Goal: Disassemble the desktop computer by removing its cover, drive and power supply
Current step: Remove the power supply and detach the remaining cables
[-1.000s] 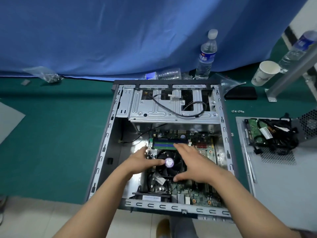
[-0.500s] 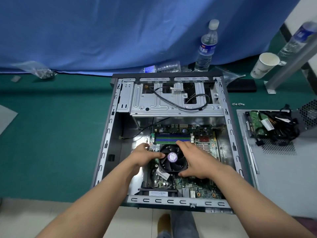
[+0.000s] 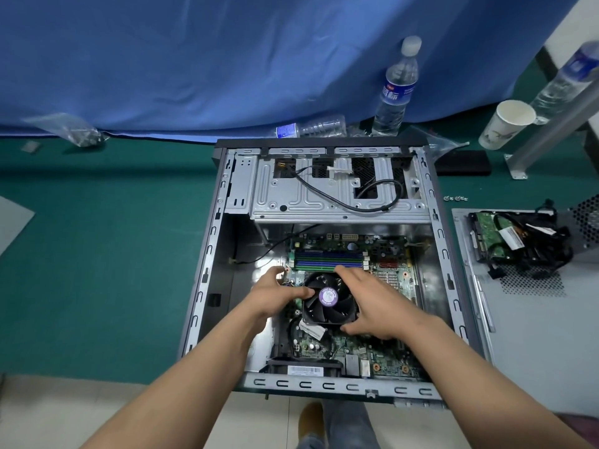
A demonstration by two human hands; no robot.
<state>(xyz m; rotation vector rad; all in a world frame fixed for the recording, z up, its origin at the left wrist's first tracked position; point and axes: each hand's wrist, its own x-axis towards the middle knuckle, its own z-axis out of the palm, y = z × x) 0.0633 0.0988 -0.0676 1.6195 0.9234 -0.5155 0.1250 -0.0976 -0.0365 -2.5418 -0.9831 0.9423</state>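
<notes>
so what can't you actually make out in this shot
Head view only:
- Fan mounts: covered by the left hand and right hand.
- Board under the fan: hidden by it.
- Fan label text: too small to read.
- Drive on the cover: half buried under black cables.
- Right bottle: blurred, cut by the edge.

Even, fairly bright overhead light; soft shadows inside computer case (image 3: 207,270). Focus sharp around case, wide-angle bending and slight softness toward frame edges.
</notes>
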